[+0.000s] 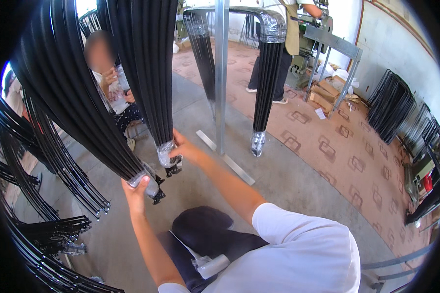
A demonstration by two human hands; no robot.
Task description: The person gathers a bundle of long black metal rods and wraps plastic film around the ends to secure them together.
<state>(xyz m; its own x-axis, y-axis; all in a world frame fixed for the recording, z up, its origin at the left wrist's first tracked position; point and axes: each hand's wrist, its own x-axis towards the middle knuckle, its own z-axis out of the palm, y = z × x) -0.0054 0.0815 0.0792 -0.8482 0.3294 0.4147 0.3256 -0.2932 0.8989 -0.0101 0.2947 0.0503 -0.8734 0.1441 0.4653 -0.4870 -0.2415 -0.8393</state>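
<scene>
Two thick bundles of black tubes hang down in front of me, the left bundle slanting and the right bundle closer to upright. Clear plastic film is wrapped round their lower ends, and small black end fittings stick out below. My left hand is closed round the wrapped end of the left bundle, thumb on the film. Round the right bundle's wrapped end curls my right hand, its far fingers partly hidden. A roll of clear film rests on my lap.
A grey metal post stands beyond my right hand on a flat foot. Past it hangs another wrapped tube bundle. More black tubes crowd the left. A seated co-worker is behind the bundles; another person stands farther back.
</scene>
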